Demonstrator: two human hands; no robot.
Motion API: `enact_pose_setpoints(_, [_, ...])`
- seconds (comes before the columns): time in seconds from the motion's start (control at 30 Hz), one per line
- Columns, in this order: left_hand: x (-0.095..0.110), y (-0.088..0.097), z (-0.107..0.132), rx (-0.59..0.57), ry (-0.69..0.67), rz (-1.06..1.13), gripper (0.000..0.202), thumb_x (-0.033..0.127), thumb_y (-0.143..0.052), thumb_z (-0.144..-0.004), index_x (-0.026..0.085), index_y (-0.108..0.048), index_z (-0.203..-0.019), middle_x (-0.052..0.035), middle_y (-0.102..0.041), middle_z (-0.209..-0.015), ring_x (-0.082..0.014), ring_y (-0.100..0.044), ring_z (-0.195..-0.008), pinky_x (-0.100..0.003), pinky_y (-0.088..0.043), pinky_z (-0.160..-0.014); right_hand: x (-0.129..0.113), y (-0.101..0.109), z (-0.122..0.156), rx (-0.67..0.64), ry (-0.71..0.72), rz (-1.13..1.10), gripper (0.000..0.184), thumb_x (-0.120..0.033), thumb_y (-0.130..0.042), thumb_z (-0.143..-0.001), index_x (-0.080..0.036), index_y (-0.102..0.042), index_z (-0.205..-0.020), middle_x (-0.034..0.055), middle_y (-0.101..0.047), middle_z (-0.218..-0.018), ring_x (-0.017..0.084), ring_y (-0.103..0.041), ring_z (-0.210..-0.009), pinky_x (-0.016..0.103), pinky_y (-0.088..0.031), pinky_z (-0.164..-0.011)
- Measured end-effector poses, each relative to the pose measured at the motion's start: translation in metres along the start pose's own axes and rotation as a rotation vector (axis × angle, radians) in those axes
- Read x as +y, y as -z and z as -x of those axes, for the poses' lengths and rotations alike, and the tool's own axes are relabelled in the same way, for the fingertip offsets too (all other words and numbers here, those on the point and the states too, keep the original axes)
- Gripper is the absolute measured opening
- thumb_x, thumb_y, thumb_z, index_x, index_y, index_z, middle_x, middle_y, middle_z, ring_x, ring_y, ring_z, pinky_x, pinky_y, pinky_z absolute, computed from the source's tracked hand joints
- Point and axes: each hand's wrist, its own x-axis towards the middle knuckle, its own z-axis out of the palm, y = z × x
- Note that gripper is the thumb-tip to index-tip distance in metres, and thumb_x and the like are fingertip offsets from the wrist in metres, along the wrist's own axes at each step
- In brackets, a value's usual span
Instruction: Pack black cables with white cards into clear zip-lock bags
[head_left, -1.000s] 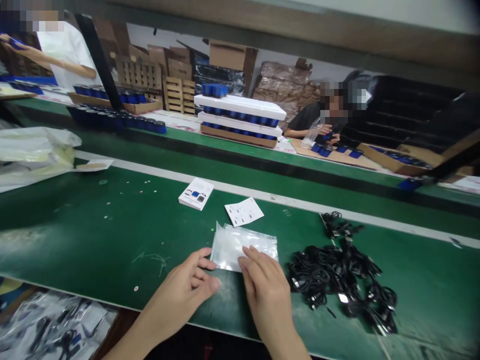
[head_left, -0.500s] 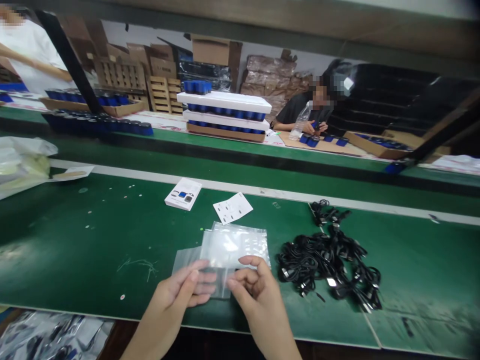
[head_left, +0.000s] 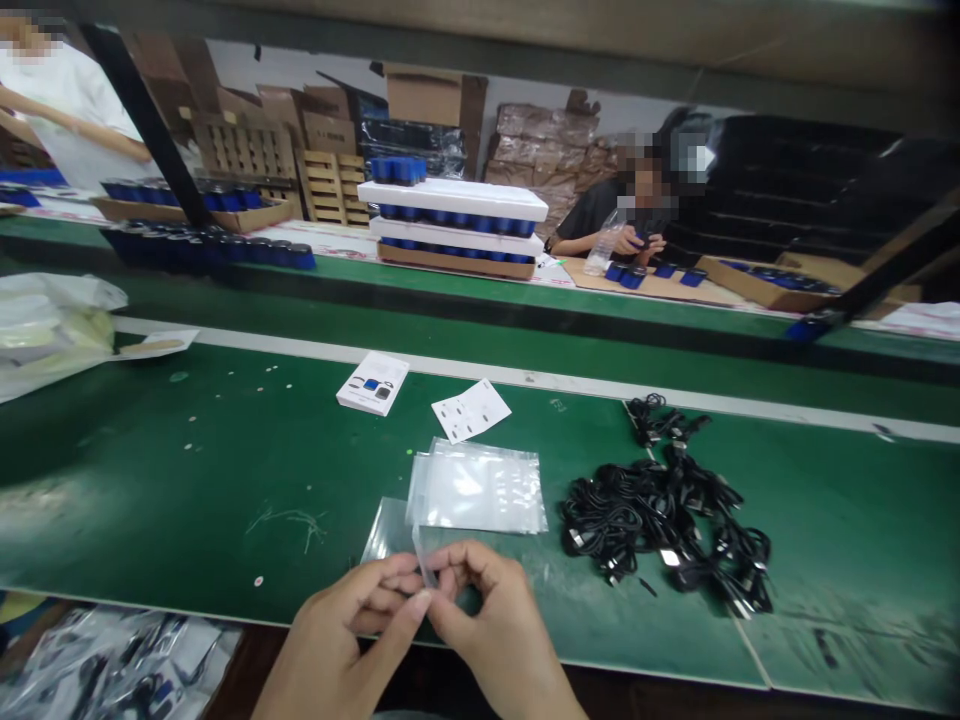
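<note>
My left hand (head_left: 367,610) and my right hand (head_left: 480,600) meet near the front edge of the bench, both with fingers closed on the same clear plastic bag (head_left: 421,550). The bag is seen nearly edge-on between the fingertips. Just beyond lies a stack of clear zip bags (head_left: 480,487), flat on the green bench. Part of another clear sheet or bag (head_left: 384,530) shows behind my left fingers. Right of my hands is a tangled heap of black cables (head_left: 660,515) with metal plugs.
A stack of printed leaflets (head_left: 373,383) and a single printed sheet (head_left: 472,410) lie beyond the bags. A plastic sack (head_left: 52,330) sits at left. Bagged items (head_left: 120,665) fill a container below the front edge. Across the bench, a person (head_left: 592,220) handles small blue objects.
Both hands have drawn closer to me and to each other. The bag between them has turned from facing me to nearly edge-on. The right fingers now touch the left ones.
</note>
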Motion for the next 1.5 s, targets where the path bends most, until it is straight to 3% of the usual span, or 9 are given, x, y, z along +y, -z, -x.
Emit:
enact_pose_setpoints(0.17, [0.012,-0.010,0.000,0.056,0.032,0.086,0.030,0.045,-0.056,-0.077,0.021,-0.068,-0.090,-0.0011,-0.077,-0.074,-0.0200,-0.073,-0.071,-0.021,-0.057,-0.064,0.001,-0.003,0.001,0.010,0.033,0.050,0.018,-0.006,-0.059,-0.066,-0.014,-0.070,-0.078,-0.0031,-0.059,-0.058,0.011,-0.055,-0.054,0.021,-0.045,-0.057])
enact_pose_setpoints(0.43, [0.013,-0.004,-0.004,-0.065,-0.011,0.065,0.028,0.039,-0.051,-0.081,0.019,-0.064,-0.065,0.0001,-0.069,-0.062,-0.0181,-0.067,-0.063,-0.021,-0.052,-0.056,0.002,-0.004,0.003,0.002,0.079,0.082,0.023,0.001,-0.066,-0.065,-0.016,-0.069,-0.079,-0.0041,-0.059,-0.062,0.011,-0.058,-0.057,0.020,-0.047,-0.060])
enact_pose_setpoints(0.63, [0.007,-0.001,-0.011,-0.101,-0.002,0.024,0.028,0.040,-0.049,-0.084,0.019,-0.067,-0.080,-0.0004,-0.069,-0.068,-0.0179,-0.064,-0.065,-0.022,-0.051,-0.058,0.008,-0.009,0.010,0.112,0.413,0.429,0.032,-0.004,-0.056,-0.075,-0.020,-0.063,-0.101,0.0050,-0.060,-0.089,0.019,-0.061,-0.081,0.028,-0.051,-0.070])
enact_pose_setpoints(0.73, [0.008,0.000,-0.011,-0.008,-0.039,-0.037,0.028,0.041,-0.049,-0.084,0.020,-0.065,-0.075,0.0003,-0.069,-0.067,-0.0170,-0.064,-0.064,-0.020,-0.049,-0.058,0.009,-0.013,0.009,0.151,0.524,0.515,0.030,-0.007,-0.049,-0.081,-0.017,-0.058,-0.108,0.0076,-0.064,-0.093,0.021,-0.062,-0.081,0.031,-0.051,-0.072])
enact_pose_setpoints(0.87, [0.004,-0.004,-0.012,-0.004,-0.113,-0.095,0.028,0.039,-0.046,-0.086,0.020,-0.058,-0.070,0.0015,-0.064,-0.062,-0.0149,-0.063,-0.059,-0.020,-0.048,-0.056,0.006,-0.017,0.007,0.162,0.575,0.567,0.028,-0.007,-0.040,-0.085,-0.016,-0.060,-0.103,0.0043,-0.069,-0.083,0.019,-0.064,-0.070,0.029,-0.047,-0.067])
enact_pose_setpoints(1.07, [-0.008,-0.008,-0.016,0.095,-0.302,-0.330,0.033,0.029,-0.041,-0.086,0.021,-0.042,-0.055,0.0046,-0.047,-0.052,-0.0097,-0.048,-0.046,-0.017,-0.037,-0.045,0.005,-0.017,0.002,0.270,0.621,0.875,0.033,-0.012,-0.037,-0.087,-0.020,-0.052,-0.059,0.0008,-0.056,-0.054,0.018,-0.052,-0.048,0.030,-0.030,-0.053])
enact_pose_setpoints(1.23, [-0.012,-0.008,-0.014,0.194,-0.371,-0.340,0.028,0.021,-0.044,-0.081,0.021,-0.040,-0.053,0.0062,-0.041,-0.051,-0.0085,-0.043,-0.045,-0.017,-0.034,-0.045,0.008,-0.012,-0.008,0.413,0.522,0.897,0.030,-0.013,-0.041,-0.083,-0.020,-0.051,-0.056,0.0005,-0.055,-0.050,0.016,-0.052,-0.046,0.029,-0.030,-0.051])
enact_pose_setpoints(1.4, [-0.011,-0.002,-0.017,0.244,-0.203,-0.159,0.030,0.031,-0.044,-0.083,0.021,-0.042,-0.054,0.0066,-0.038,-0.050,-0.0093,-0.040,-0.045,-0.018,-0.033,-0.044,-0.016,0.006,-0.020,0.086,0.401,0.744,0.009,-0.024,-0.057,-0.086,-0.020,-0.063,-0.081,-0.0001,-0.068,-0.070,0.017,-0.064,-0.063,0.024,-0.044,-0.059])
enact_pose_setpoints(1.5, [-0.015,0.002,-0.020,0.227,-0.116,-0.049,0.031,0.037,-0.042,-0.084,0.021,-0.046,-0.058,0.0062,-0.042,-0.049,-0.0103,-0.044,-0.045,-0.019,-0.036,-0.044,-0.041,0.022,-0.052,0.088,0.364,0.879,0.028,-0.029,-0.061,-0.085,-0.012,-0.060,-0.108,0.0123,-0.065,-0.103,0.026,-0.061,-0.098,0.034,-0.047,-0.084])
